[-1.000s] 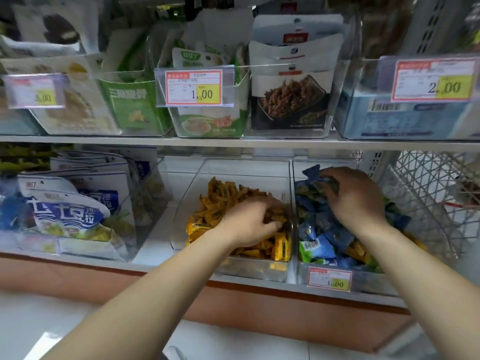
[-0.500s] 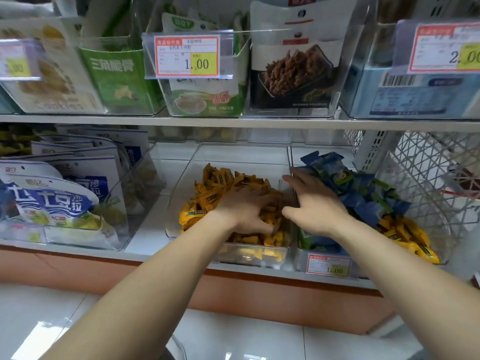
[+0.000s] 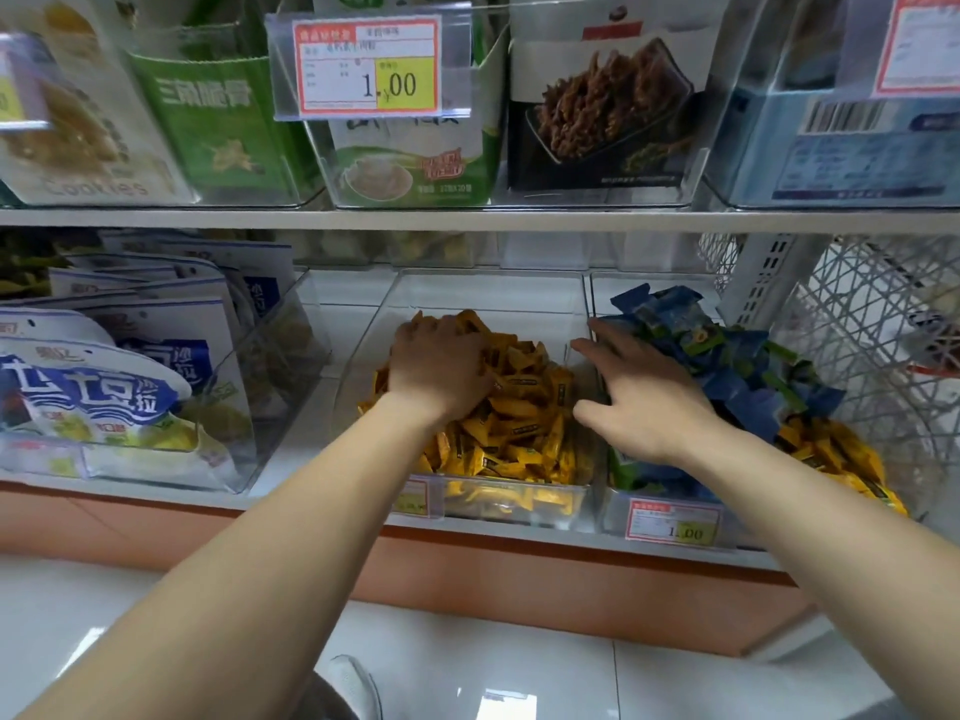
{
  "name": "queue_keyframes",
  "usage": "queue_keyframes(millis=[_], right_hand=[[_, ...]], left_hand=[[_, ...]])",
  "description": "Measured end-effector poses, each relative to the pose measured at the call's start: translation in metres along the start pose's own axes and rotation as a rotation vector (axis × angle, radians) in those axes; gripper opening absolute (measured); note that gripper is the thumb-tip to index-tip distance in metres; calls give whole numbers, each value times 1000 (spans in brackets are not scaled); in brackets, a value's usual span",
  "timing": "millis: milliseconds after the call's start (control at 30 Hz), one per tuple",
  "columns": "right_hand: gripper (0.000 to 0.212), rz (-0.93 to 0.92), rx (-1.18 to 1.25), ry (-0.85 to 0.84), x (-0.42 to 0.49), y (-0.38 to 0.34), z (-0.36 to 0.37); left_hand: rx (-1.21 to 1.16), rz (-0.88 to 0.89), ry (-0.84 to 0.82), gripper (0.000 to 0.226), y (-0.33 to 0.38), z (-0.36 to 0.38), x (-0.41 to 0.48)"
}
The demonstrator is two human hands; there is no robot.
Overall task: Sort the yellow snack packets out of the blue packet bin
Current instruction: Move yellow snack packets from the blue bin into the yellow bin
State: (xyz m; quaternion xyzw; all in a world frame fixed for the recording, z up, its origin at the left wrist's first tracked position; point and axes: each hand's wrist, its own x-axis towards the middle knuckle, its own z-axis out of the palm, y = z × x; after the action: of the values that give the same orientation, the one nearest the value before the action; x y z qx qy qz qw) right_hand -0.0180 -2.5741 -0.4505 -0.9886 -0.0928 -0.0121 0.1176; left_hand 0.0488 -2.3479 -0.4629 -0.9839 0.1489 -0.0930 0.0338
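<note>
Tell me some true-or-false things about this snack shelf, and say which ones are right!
1. The left hand lies on the yellow packets in the middle bin. True.
2. The blue packet bin holds only blue packets. False: stray yellow packets lie at its front right.
3. The upper price tag reads 1.00. True.
4. The right hand is a closed fist. False: its fingers are spread and hold nothing, beside the blue packets.
</note>
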Motion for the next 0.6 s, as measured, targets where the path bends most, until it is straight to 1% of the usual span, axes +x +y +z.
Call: queue_keyframes(millis=[33, 67, 100, 167, 200, 233, 267, 333, 367, 433, 600], right_hand=[[81, 1, -5, 2, 0, -1, -1], [84, 2, -9, 2, 0, -2, -1], [85, 3, -10, 3, 0, -3, -2], [87, 4, -10, 4, 0, -4, -3], [87, 1, -15, 5, 0, -4, -3], [86, -2, -21, 6, 0, -4, -2], [86, -5, -26, 8, 0, -3, -2], [84, -9, -29, 10, 0, -2, -1], [82, -12, -29, 9, 0, 0, 0], [79, -16, -29, 6, 0, 3, 2], [79, -23, -29, 6, -2, 3, 3]], left_hand=[[-32, 62, 65, 49, 11, -2, -1], [-123, 153, 94, 49, 23, -4, -2], [-258, 248, 59, 48, 33, -5, -4], [-481, 355, -171, 47, 50, -2, -8], [-512, 378, -294, 51, 55, 3, -10], [-478, 391, -381, 60, 58, 9, -10], [-400, 404, -422, 71, 59, 15, -8], [-194, 439, -420, 91, 58, 25, -5], [-118, 446, -405, 95, 58, 29, -4], [-76, 426, -367, 92, 57, 33, -1], [-105, 339, -249, 58, 38, 30, 11]])
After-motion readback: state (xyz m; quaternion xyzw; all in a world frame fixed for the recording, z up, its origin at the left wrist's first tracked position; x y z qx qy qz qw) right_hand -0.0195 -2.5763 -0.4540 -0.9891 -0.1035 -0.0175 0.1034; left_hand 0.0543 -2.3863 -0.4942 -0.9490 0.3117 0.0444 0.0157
